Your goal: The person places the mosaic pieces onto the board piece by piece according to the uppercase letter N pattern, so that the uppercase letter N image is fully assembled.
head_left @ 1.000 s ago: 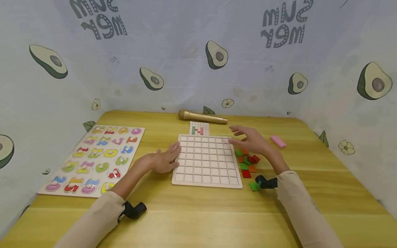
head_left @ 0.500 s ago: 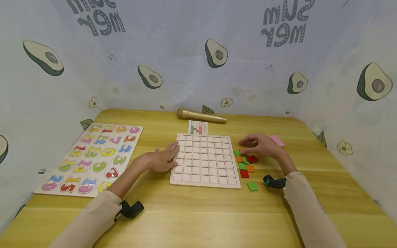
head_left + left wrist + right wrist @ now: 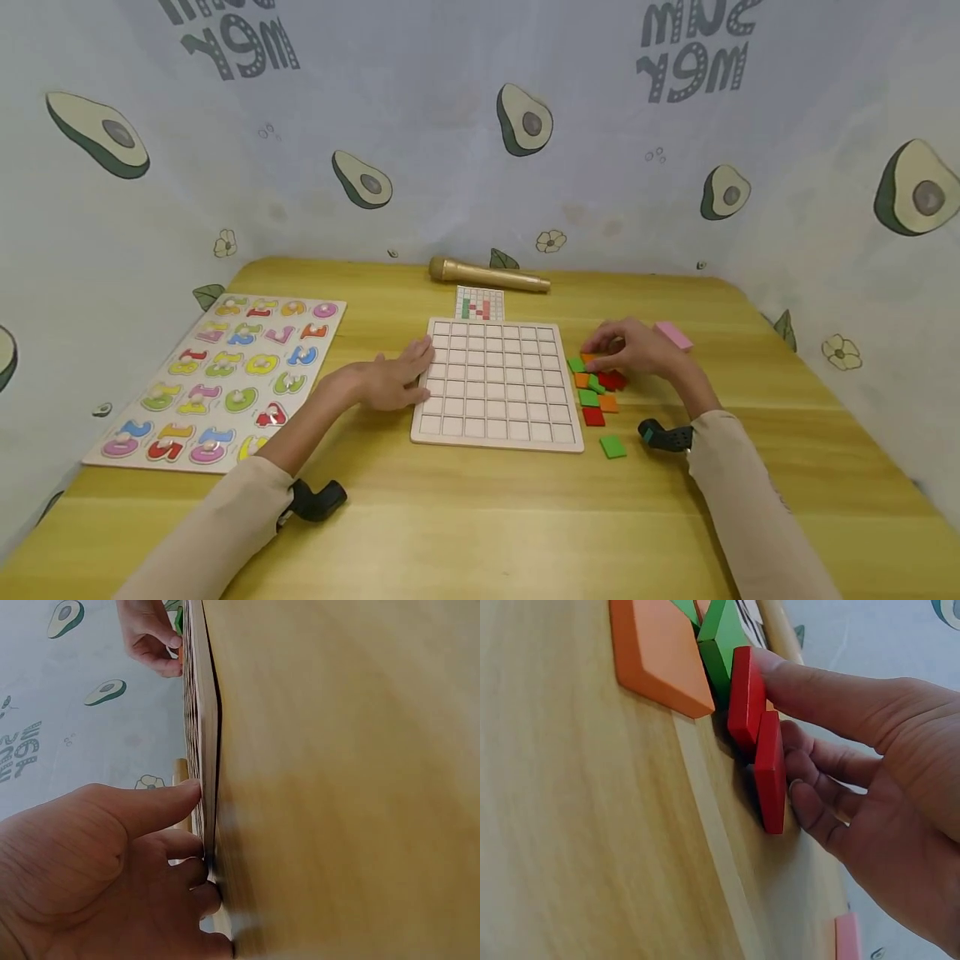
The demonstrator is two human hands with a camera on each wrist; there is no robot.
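A pale square grid board [image 3: 497,383] lies at the middle of the wooden table. My left hand [image 3: 390,385] rests against its left edge; in the left wrist view the thumb [image 3: 169,806] touches the rim. Right of the board lies a loose cluster of green, orange and red square tiles. My right hand [image 3: 630,346] is at the cluster's far end, pinching an orange tile [image 3: 588,357] between thumb and fingers. Two red tiles [image 3: 769,776] lean together beside that hand in the right wrist view. A single green tile [image 3: 612,447] lies nearer me.
Behind the board sit a small pattern card [image 3: 480,304] and a gold microphone [image 3: 491,275]. A number puzzle board [image 3: 225,375] lies at left. The pink block [image 3: 673,336] is beyond my right hand. A printed cloth [image 3: 450,125] hangs behind the table [image 3: 465,525].
My right hand has come down from above the board's far right corner to the tiles, its fingers closing around the orange one. My left hand has stayed at the board's edge.
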